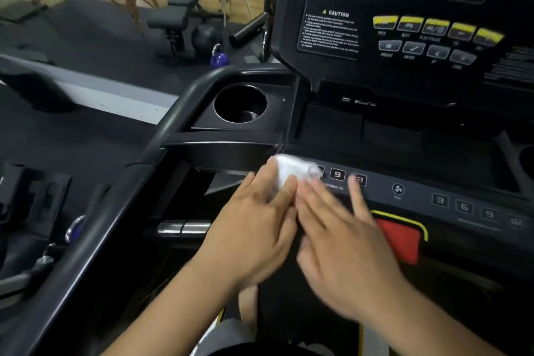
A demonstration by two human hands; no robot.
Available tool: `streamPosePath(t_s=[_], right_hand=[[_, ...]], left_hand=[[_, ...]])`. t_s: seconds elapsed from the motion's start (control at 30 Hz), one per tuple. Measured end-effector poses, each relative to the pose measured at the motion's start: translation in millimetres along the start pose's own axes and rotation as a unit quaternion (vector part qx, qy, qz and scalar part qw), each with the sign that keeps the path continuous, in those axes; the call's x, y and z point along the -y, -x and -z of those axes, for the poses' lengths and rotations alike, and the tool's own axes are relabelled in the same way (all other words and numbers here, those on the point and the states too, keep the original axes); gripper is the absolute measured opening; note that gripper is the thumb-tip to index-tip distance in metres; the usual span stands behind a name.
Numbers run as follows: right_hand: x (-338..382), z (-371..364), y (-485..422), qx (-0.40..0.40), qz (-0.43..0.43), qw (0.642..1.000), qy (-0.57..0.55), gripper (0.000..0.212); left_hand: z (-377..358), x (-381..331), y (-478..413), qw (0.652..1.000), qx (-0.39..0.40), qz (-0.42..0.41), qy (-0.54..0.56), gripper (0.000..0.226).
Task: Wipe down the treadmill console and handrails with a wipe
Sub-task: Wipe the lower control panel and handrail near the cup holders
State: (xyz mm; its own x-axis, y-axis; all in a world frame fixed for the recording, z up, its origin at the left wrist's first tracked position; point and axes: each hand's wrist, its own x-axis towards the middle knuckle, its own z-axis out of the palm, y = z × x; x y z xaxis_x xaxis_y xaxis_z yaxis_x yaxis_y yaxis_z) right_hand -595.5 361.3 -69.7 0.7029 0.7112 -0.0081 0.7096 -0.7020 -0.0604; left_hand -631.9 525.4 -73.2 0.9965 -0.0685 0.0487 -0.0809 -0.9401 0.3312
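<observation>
Head view: white crumpled wipe (291, 172) on console (404, 191), motion-blurred, under fingers (277, 182)

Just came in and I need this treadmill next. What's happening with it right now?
A person is cleaning it. Both hands are at the lower button strip of the console: the left hand and right hand press a crumpled white wipe against the left end of the strip, near the number buttons. The red stop button sits just right of the hands. The left handrail and cup holder are not being touched at this moment.
</observation>
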Motion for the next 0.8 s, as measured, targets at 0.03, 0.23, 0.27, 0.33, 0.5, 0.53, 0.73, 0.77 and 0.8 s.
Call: streamPosePath(t_s=[0.03,0.23,0.27,0.33,0.5,0.53,0.73,0.77,0.8], right_hand=[[6.0,-4.2,11.6,-0.014,0.017,0.999,-0.023,0.063],[-26.1,13.5,-3.3,0.015,-0.063,0.997,0.041,0.06],[-32.1,16.0,-7.4,0.019,-0.085,0.995,0.051,0.061],[-36.5,15.4,-1.8,0.027,-0.097,0.993,0.057,0.062],[-26.5,-2.9,46.9,-0.006,-0.055,0.998,-0.016,0.064],[-33.2,-0.8,46.6,-0.005,-0.056,0.998,-0.013,0.064],[-65.3,20.1,21.4,0.022,-0.131,0.991,0.014,0.067],[-61.5,17.4,28.3,0.024,-0.13,0.991,0.013,0.068],[-54.4,12.6,39.4,0.022,-0.126,0.992,0.0,0.068]], left_hand=[[-0.9,-2.4,15.7,1.0,0.011,-0.003,-0.02,0.056],[3.3,-36.2,-29.0,0.986,0.057,-0.012,-0.155,0.077],[7.3,-40.2,-43.1,0.986,0.057,-0.017,-0.156,0.077],[4.2,-44.8,-51.5,0.985,0.053,-0.042,-0.161,0.074],[-17.1,-56.4,0.8,0.989,0.052,-0.091,-0.108,0.067],[-19.2,-58.1,-3.8,0.988,0.051,-0.088,-0.116,0.067],[-9.6,-75.3,-66.7,0.982,0.045,-0.091,-0.158,0.074],[-12.6,-75.1,-58.1,0.983,0.043,-0.102,-0.146,0.072],[-15.4,-74.7,-42.4,0.984,0.04,-0.115,-0.129,0.071]])
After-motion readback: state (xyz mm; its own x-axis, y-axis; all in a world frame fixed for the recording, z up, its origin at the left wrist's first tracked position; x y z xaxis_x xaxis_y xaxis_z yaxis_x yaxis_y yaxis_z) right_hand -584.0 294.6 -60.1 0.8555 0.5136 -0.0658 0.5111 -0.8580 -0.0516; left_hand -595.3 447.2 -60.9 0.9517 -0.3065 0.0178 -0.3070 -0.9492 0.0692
